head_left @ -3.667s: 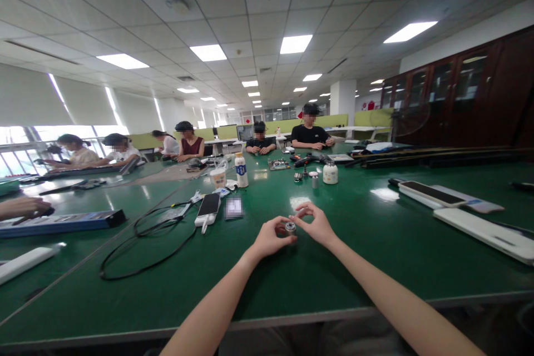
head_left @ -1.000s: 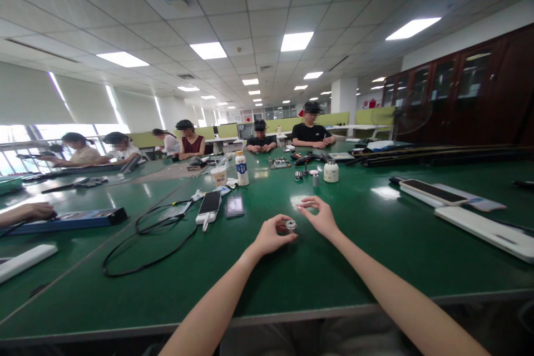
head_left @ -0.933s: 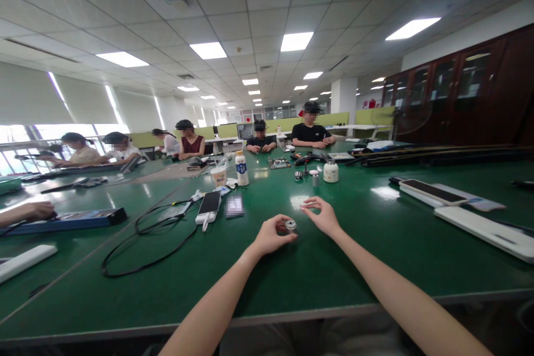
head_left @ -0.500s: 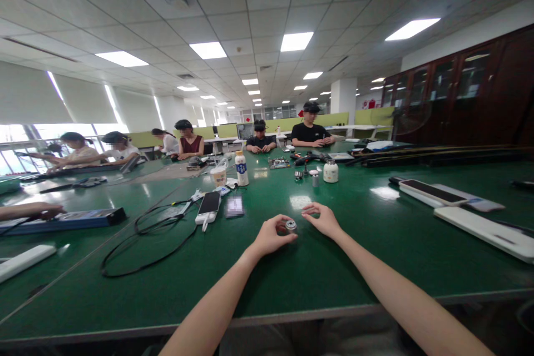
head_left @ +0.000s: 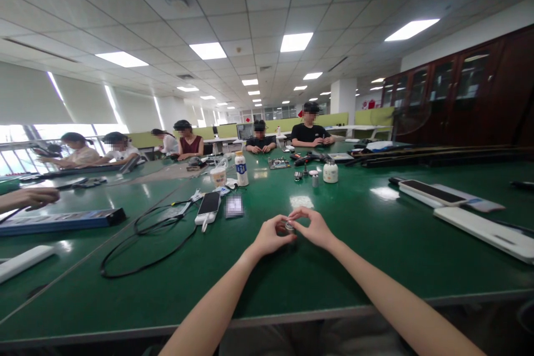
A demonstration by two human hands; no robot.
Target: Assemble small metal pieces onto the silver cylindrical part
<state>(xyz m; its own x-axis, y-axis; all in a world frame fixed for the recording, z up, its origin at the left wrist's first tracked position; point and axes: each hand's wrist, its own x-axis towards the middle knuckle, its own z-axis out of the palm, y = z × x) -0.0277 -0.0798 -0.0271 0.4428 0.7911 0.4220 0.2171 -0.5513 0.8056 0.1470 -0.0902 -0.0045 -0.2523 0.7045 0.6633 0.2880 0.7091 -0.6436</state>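
Shows a small metal cylinder (head_left: pixel 289 226) roughly upright above the near middle of the tabletop (head_left: pixel 146 306), between left hand (head_left: pixel 269 237) and right hand (head_left: pixel 315 227). Held in the curled left hand, thumb in front and fingers behind, presumably to steady the piece and leave the top rim accessible. From the opposite side, right hand arched over, thumb and forefinger bent close to that rim; cannot tell whether pinching a small part or merely touching the edge. Note the silvery wall and ringed circular top, against smooth, glossy green with mirrored ceiling lights. Farther back, a grey cylinder (head_left: pixel 315 181) with a metallic look, just beside a squat, rounded white jar (head_left: pixel 330 173); both well apart from the hands, likely for working room. To the left, a tall white bottle (head_left: pixel 241 171) with a blue label, a dark-screened phone (head_left: pixel 209 204), and a loosely looped, flexible black cable (head_left: pixel 125 277).
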